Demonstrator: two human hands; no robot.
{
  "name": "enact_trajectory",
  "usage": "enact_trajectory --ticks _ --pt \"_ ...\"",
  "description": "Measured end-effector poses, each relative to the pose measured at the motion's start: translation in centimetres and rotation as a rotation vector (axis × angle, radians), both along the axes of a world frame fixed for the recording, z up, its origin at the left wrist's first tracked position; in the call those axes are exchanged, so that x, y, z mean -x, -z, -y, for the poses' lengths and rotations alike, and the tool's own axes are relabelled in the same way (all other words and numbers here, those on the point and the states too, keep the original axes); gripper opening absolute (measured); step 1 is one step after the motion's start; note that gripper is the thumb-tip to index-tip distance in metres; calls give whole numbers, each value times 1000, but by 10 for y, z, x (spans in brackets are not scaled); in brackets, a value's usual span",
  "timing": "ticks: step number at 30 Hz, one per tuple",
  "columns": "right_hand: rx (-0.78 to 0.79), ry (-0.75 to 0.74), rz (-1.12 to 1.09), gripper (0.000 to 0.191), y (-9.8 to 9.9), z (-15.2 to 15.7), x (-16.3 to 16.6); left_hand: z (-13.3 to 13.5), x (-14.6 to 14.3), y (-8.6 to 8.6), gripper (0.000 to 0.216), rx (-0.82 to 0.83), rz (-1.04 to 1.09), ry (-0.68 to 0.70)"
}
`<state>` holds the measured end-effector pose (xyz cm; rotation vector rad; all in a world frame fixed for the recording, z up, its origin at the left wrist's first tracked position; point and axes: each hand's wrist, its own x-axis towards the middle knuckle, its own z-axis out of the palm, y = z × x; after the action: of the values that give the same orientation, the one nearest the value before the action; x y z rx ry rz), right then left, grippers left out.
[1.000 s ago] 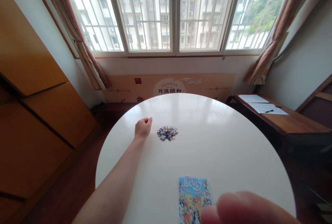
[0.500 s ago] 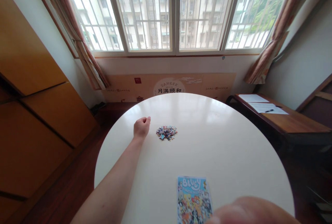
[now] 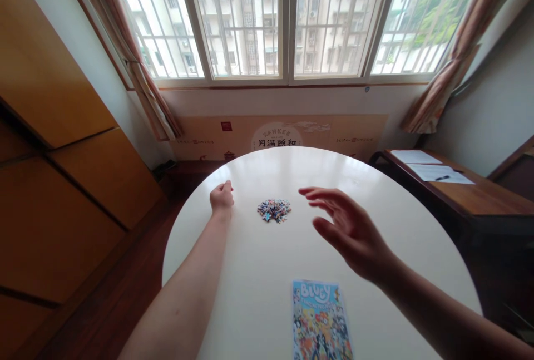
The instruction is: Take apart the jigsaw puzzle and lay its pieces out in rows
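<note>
A small heap of jigsaw puzzle pieces (image 3: 274,211) in many colours lies on the round white table (image 3: 254,299). To its left, apart from the heap, my left hand (image 3: 222,197) is closed in a fist at the tabletop; the inside of the fist is hidden. My right hand (image 3: 348,226) is open over the table to the right of the heap, fingers apart and slightly blurred, holding nothing. Closer to me lies a colourful picture sheet (image 3: 320,321) marked "BLUEY", full of cartoon figures, its lower edge cut off by the frame.
A brown wooden side table (image 3: 486,196) at the right bears white papers (image 3: 440,173) and a dark pen (image 3: 445,178). An orange-brown cabinet (image 3: 92,182) stands on the left. Behind the table are a printed cardboard panel (image 3: 325,134) and a barred window (image 3: 246,20).
My right hand has risen from the near edge, by the picture sheet, to beside the heap, and its fingers now show apart. The left fist stays left of the heap. The view has shifted slightly.
</note>
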<state>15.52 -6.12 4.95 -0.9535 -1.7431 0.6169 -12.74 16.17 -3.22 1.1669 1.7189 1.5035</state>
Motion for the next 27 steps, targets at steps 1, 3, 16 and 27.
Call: enact_trajectory --ticks 1,3,16,27 --pt "-28 8 71 44 10 -28 2 -3 2 -1 29 18 39 18" --pt "-15 -11 279 62 37 -76 1 -7 10 -4 26 46 102 62" --pt "98 -166 831 99 86 -168 60 -18 87 -9 25 -225 392 -183" --pt "17 -139 803 87 94 -202 127 -22 98 -8 21 -222 384 -348"
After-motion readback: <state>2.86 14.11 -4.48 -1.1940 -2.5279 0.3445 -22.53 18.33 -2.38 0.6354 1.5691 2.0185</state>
